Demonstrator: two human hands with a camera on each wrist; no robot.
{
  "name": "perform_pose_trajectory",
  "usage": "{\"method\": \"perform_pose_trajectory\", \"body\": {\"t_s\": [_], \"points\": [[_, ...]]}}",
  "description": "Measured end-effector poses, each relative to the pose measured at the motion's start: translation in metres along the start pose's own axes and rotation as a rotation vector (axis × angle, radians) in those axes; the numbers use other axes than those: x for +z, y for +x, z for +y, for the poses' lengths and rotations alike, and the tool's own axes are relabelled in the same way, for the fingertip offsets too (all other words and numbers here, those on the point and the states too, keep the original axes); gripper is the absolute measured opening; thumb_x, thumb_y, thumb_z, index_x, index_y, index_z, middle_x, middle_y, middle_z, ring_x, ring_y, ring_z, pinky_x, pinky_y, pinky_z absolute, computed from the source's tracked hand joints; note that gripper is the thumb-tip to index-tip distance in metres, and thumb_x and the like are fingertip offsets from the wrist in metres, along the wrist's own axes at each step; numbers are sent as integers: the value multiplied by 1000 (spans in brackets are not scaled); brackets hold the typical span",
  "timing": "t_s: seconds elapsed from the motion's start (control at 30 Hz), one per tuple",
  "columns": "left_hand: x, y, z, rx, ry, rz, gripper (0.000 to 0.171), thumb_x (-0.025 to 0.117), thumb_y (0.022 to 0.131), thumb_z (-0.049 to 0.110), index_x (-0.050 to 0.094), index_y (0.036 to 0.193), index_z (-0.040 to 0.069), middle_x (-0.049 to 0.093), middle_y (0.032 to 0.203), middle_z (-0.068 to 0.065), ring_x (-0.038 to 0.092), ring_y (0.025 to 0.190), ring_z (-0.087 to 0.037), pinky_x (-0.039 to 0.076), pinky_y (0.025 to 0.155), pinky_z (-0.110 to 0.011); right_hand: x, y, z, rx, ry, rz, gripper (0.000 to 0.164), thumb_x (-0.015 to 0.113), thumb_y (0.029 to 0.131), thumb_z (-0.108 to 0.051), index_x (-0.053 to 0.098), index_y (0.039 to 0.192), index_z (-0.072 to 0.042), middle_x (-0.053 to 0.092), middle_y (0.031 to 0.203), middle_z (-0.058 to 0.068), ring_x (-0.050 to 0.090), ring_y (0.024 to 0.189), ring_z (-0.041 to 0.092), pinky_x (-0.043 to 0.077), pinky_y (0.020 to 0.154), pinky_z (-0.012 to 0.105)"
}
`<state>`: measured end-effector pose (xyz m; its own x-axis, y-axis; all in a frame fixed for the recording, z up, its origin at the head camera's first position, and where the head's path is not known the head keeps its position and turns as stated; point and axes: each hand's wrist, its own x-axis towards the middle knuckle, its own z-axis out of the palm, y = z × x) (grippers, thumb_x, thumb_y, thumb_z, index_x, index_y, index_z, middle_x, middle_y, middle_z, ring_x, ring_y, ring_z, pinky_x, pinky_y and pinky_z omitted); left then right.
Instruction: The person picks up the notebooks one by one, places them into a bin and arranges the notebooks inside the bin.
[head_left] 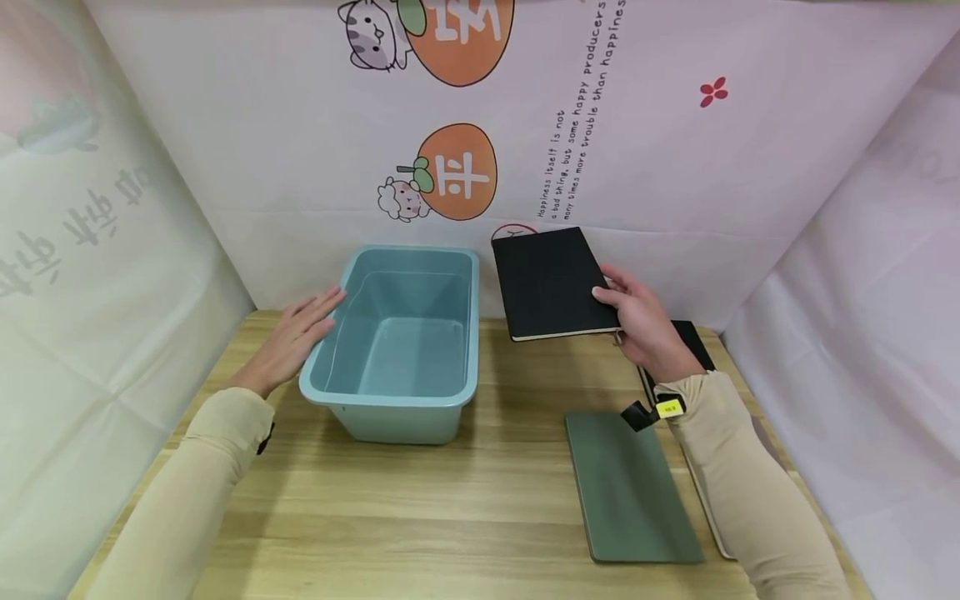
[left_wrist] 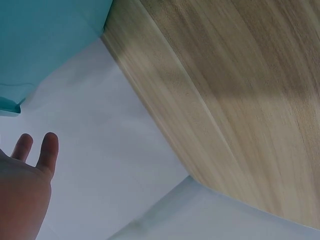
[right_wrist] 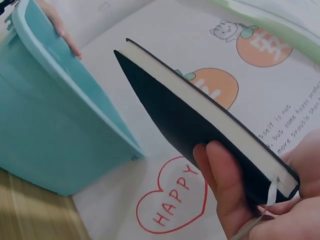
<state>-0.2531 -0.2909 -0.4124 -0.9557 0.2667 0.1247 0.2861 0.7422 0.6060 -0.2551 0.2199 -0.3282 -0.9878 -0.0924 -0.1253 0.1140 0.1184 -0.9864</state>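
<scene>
Beside the blue bin [head_left: 401, 422] tilts 1 cream-paged black notebook [head_left: 551, 283].

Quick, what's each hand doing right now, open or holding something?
Left hand: open, against the blue bin.
Right hand: holding a black notebook.

Your left forearm [head_left: 191, 479] reaches forward from the lower left, sleeved to the wrist. Left hand [head_left: 288, 342]: back turned up, fingers stretched out, nearly straight. Your right forearm [head_left: 750, 483], also sleeved, comes in from the lower right. Right hand [head_left: 645, 323]: turned inward, pinching, thumb [head_left: 606, 296] above, fingers below. Your two hands sit well apart.
</scene>
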Motion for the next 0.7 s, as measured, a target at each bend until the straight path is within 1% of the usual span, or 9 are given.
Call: {"method": "perform_pose_trajectory", "body": {"t_s": [0.07, 0.13, 0.2, 0.23, 0.33, 0.4, 0.5, 0.6, 0.7], "points": [[0, 0, 0, 5, 4, 2, 54, 30, 110, 50, 22, 162, 39, 13, 174, 7, 8, 159, -41, 8, 122, -72, 3, 1, -3, -4, 20, -10, 62, 45, 110, -24, 18, 165, -24, 12, 172, 8, 56, 129, 16, 52, 78, 12], [-1, 1, 0, 4, 6, 1, 54, 31, 110, 49, 22, 162, 39, 13, 173, 8, 8, 159, -41, 8, 122, -71, 6, 2, -7, -6, 27, -15, 62, 46, 109, -24, 17, 165, -24, 12, 172, 8, 49, 141, 24, 53, 87, 12], [-1, 0, 1, 0, 3, -3, 54, 31, 110, 50, 22, 162, 40, 12, 173, 10, 7, 159, -40, 7, 122, -72, 9, 3, -10, -7, 31, -19, 63, 46, 109, -23, 17, 165, -23, 13, 172, 7, 43, 148, 28, 53, 89, 11], [-1, 0, 1, -3, 2, -5, 54, 31, 110, 50, 22, 162, 40, 12, 173, 11, 7, 159, -39, 7, 121, -72, 11, 3, -12, -7, 33, -22, 63, 46, 109, -22, 18, 165, -23, 14, 172, 7, 42, 148, 29, 53, 89, 11], [-1, 0, 1, -9, 3, -11, 54, 30, 110, 51, 21, 162, 41, 11, 173, 13, 6, 160, -38, 7, 121, -73, 16, 4, -16, -8, 37, -32, 64, 47, 109, -20, 18, 165, -21, 17, 171, 8, 54, 137, 21, 55, 88, 13], [-1, 0, 2, -8, 2, -11, 54, 31, 110, 50, 21, 162, 41, 11, 173, 13, 6, 160, -39, 7, 121, -72, 20, 5, -19, -16, 48, -42, 64, 48, 108, -19, 18, 165, -19, 22, 169, 9, 63, 121, 12, 56, 83, 14], [0, 0, 2, -5, 5, -11, 54, 31, 110, 50, 21, 162, 40, 11, 173, 12, 6, 160, -38, 7, 122, -72, 24, 6, -23, -31, 77, -55, 64, 50, 108, -18, 20, 164, -17, 34, 162, 10, 70, 99, 2, 57, 77, 16], [-1, 0, 2, -7, 4, -13, 54, 31, 110, 50, 20, 162, 41, 11, 173, 12, 6, 160, -38, 7, 121, -72, 30, 6, -27, -43, 110, -66, 63, 51, 107, -15, 22, 163, -15, 47, 146, 6, 73, 90, 2, 59, 74, 17], [-1, 0, 2, -10, 4, -13, 54, 30, 110, 50, 20, 162, 41, 11, 173, 12, 6, 160, -39, 7, 121, -73, 36, 8, -31, -49, 128, -70, 62, 51, 106, -13, 24, 163, -14, 52, 135, 1, 74, 87, 3, 60, 74, 18]]}}
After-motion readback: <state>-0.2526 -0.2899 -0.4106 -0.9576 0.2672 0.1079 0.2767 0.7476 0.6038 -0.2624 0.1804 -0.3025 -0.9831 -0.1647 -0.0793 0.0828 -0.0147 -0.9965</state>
